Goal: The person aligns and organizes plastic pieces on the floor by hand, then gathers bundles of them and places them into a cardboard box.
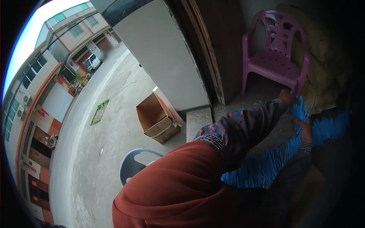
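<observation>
My left hand (289,98) reaches out with its fingers curled at the upper end of a small bundle of thin blue strips (299,109). Just below it, my right hand (305,130) is closed around the lower part of that bundle, thumb towards the left. Several strip ends fan out above the right hand. Under and beside my hands lies a long heap of similar blue strips (262,167), spreading to the right into shadow. Patterned dark sleeves (247,125) cover my arms. The exact finger contact of the left hand is hard to make out.
A pink plastic chair (275,64) stands just beyond my hands, beside tan sacking (323,57). To the left are an open cardboard box (157,117), a grey chair (131,167) and a pale door panel (159,53). Outside is a concrete road with a parked white vehicle (92,62).
</observation>
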### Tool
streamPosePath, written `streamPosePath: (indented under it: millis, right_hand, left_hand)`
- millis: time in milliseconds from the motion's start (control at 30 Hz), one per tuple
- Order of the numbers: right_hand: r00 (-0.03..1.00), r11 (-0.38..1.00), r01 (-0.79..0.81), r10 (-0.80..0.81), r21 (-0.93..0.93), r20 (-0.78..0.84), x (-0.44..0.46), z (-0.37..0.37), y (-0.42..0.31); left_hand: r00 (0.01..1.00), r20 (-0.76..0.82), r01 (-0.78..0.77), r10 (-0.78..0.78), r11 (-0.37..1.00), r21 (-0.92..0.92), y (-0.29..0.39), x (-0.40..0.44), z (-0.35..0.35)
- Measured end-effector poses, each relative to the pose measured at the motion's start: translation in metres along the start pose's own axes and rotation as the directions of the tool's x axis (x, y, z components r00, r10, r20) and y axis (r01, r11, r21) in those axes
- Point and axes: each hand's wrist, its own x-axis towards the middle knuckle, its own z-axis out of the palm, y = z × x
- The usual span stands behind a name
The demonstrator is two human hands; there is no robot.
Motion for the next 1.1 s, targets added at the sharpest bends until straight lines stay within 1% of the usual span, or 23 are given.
streamPosePath:
  millis: [67, 100, 133, 167, 233, 300, 367, 467, 533, 600, 633, 667, 700, 767, 800, 833, 867, 900, 933, 967, 1033, 1067, 1100]
  right_hand:
    - [0.996, 0.999, 0.040, -0.037, 0.031, -0.085, 0.004, -0.004, 0.018]
    - [0.999, 0.999, -0.032, 0.033, 0.024, -0.017, -0.001, -0.007, 0.007]
    - [0.994, 0.995, -0.101, 0.100, 0.015, 0.046, -0.006, -0.013, -0.007]
    - [0.981, 0.986, -0.165, 0.164, 0.006, 0.103, -0.010, -0.016, -0.019]
    - [0.990, 0.989, -0.133, 0.130, 0.067, 0.048, -0.018, -0.017, -0.024]
    - [0.992, 0.987, -0.121, 0.119, 0.101, 0.026, -0.025, -0.021, -0.021]
    - [0.991, 0.986, -0.128, 0.124, 0.103, 0.044, -0.029, -0.030, -0.020]
    - [0.992, 0.990, -0.123, 0.122, 0.074, 0.024, -0.037, -0.034, -0.033]
    - [0.993, 0.989, -0.118, 0.116, 0.088, 0.019, -0.040, -0.037, -0.034]
    - [0.993, 0.988, -0.119, 0.120, 0.094, 0.002, -0.042, -0.041, -0.028]
    - [0.992, 0.988, -0.121, 0.123, 0.096, -0.013, -0.042, -0.045, -0.021]
    - [0.992, 0.988, -0.120, 0.123, 0.098, -0.027, -0.042, -0.049, -0.018]
    - [0.984, 0.983, -0.173, 0.175, 0.063, -0.031, -0.043, -0.052, -0.017]
    - [0.976, 0.979, -0.187, 0.195, 0.087, -0.101, -0.036, -0.064, 0.006]
    - [0.970, 0.976, -0.191, 0.204, 0.101, -0.133, -0.032, -0.068, 0.018]
    - [0.961, 0.973, -0.181, 0.205, 0.140, -0.184, -0.031, -0.069, 0.023]
    - [0.941, 0.964, -0.196, 0.236, 0.178, -0.244, -0.029, -0.065, 0.018]
    - [0.913, 0.953, -0.210, 0.271, 0.219, -0.303, -0.030, -0.061, 0.014]
    - [0.878, 0.939, -0.223, 0.311, 0.263, -0.365, -0.033, -0.059, 0.011]
    - [0.871, 0.934, -0.186, 0.301, 0.305, -0.388, -0.030, -0.064, 0.017]
    - [0.873, 0.943, -0.117, 0.248, 0.313, -0.420, -0.028, -0.067, 0.020]
    - [0.864, 0.945, -0.092, 0.233, 0.314, -0.447, -0.029, -0.070, 0.019]
    - [0.877, 0.945, -0.061, 0.204, 0.320, -0.436, -0.033, -0.065, 0.009]
  left_hand:
    - [0.999, -0.004, -0.042, 0.043, 0.992, 0.119, -0.005, 0.016, 0.009]
    - [0.990, 0.022, -0.141, 0.140, 0.955, 0.260, -0.011, 0.023, 0.015]
    - [0.970, 0.065, -0.241, 0.235, 0.886, 0.396, -0.016, 0.029, 0.021]
    - [0.938, 0.124, -0.339, 0.323, 0.784, 0.520, -0.014, 0.034, 0.025]
    - [0.967, 0.215, -0.233, 0.137, 0.816, 0.529, 0.023, 0.023, 0.021]
    - [0.957, 0.278, -0.235, 0.082, 0.780, 0.580, 0.037, 0.021, 0.026]
    - [0.934, 0.317, -0.341, 0.166, 0.680, 0.649, 0.034, 0.034, 0.036]
    - [0.811, 0.413, -0.581, 0.415, 0.484, 0.655, 0.003, 0.071, 0.055]
    - [0.908, 0.340, -0.400, 0.243, 0.746, 0.533, 0.005, 0.086, 0.062]
    - [0.898, 0.363, -0.430, 0.250, 0.675, 0.600, 0.022, 0.079, 0.056]
    - [0.840, 0.426, -0.541, 0.337, 0.452, 0.709, 0.048, 0.058, 0.040]
    - [0.769, 0.501, -0.604, 0.397, 0.194, 0.773, 0.065, 0.047, 0.028]
    - [0.792, 0.459, -0.573, 0.402, 0.232, 0.786, 0.069, 0.050, 0.024]
    - [0.832, 0.369, -0.508, 0.414, 0.301, 0.807, 0.078, 0.062, 0.010]
    - [0.918, 0.131, -0.368, 0.373, 0.685, 0.629, 0.076, 0.074, 0.016]
    - [0.970, -0.070, -0.200, 0.231, 0.933, 0.299, 0.069, 0.090, 0.033]
    - [0.985, -0.124, -0.117, 0.123, 0.992, 0.057, 0.067, 0.091, 0.037]
    - [0.984, -0.176, -0.048, 0.013, 0.979, -0.196, 0.068, 0.089, 0.040]
    - [0.988, -0.153, -0.054, 0.012, 0.960, -0.276, 0.068, 0.085, 0.049]
    - [0.993, -0.118, -0.053, 0.012, 0.934, -0.354, 0.070, 0.081, 0.059]
    - [0.988, -0.155, -0.014, -0.025, 0.970, -0.245, 0.078, 0.067, 0.072]
    - [0.993, -0.113, 0.019, -0.045, 0.976, -0.218, 0.076, 0.058, 0.076]
    - [0.995, -0.070, 0.050, -0.064, 0.981, -0.189, 0.075, 0.050, 0.079]
